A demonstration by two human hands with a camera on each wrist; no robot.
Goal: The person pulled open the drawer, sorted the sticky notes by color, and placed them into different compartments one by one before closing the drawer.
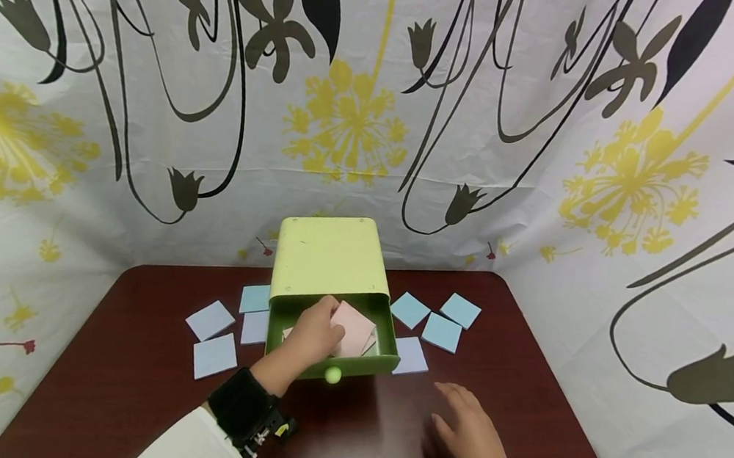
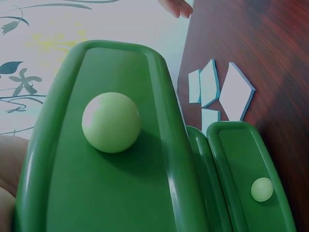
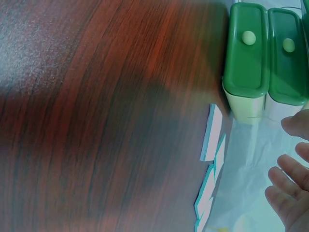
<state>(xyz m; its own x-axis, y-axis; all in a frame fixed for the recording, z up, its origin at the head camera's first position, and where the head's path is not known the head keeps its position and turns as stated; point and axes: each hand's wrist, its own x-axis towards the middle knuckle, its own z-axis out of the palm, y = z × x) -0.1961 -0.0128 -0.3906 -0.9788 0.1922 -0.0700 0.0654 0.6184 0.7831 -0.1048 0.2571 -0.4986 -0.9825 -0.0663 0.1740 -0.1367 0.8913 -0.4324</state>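
Note:
My left hand (image 1: 316,333) reaches into the pulled-out green drawer (image 1: 387,318) and pinches a pink sticky-note pad (image 1: 352,327) between thumb and fingers. More pale notes lie under that pad, mostly covered. The drawer belongs to a small light-yellow cabinet (image 1: 331,259). In the left wrist view its green front with a round knob (image 2: 111,122) fills the middle, and the pad is hidden there. My right hand (image 1: 470,431) hovers low at the right front with relaxed fingers, holding nothing. The right wrist view shows its fingers (image 3: 285,181) spread apart.
Light-blue square pads (image 1: 442,332) and a lilac pad (image 1: 411,356) lie right of the cabinet. Several more, blue (image 1: 255,299) and lilac (image 1: 215,355), lie to its left on the dark red table (image 1: 123,353). A lower drawer (image 2: 251,169) is shut. Patterned cloth (image 1: 348,153) hangs behind.

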